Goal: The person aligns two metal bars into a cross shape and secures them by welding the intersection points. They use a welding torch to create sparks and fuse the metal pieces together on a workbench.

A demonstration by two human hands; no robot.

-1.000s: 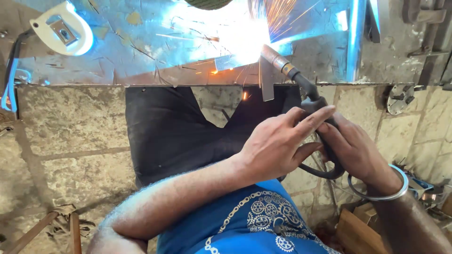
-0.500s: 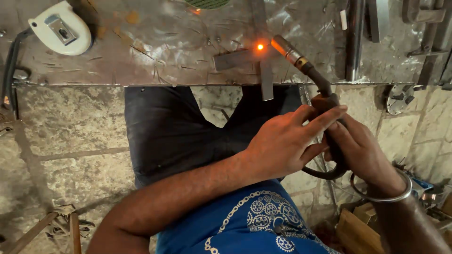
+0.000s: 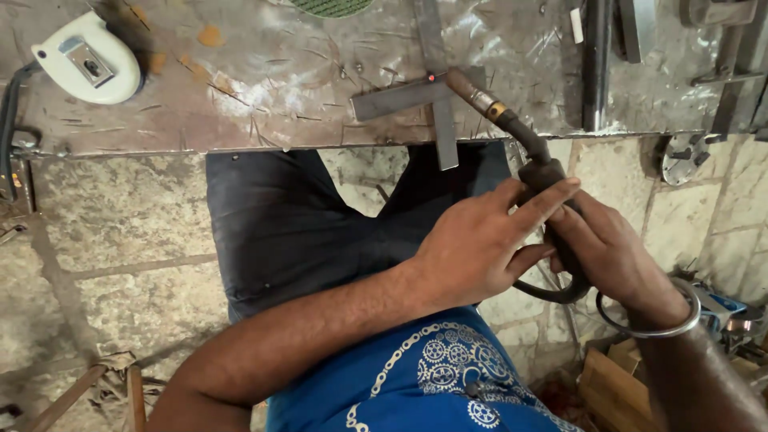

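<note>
While gripping the welding torch (image 3: 520,152) with both hands, right (image 3: 612,256) wrapped tight, left (image 3: 480,248) steadying, tip touching crossed metal strips (image 3: 424,100) on table (image 3: 240,88).

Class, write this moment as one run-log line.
right hand: grips welding torch | left hand: steadies it | nozzle: at crossed steel strips, red-hot spot | surface: metal bench

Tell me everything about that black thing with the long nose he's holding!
It is a welding torch: a dark, sooty, curved handle, a brass-coloured ring on the neck and a brownish metal nozzle. Its tip rests by a small red glow where two flat steel strips cross on the scratched metal table. It slants up and leftward. The right hand grips the handle; the left hand steadies it with fingers laid on top. A black cable loops below.
</note>
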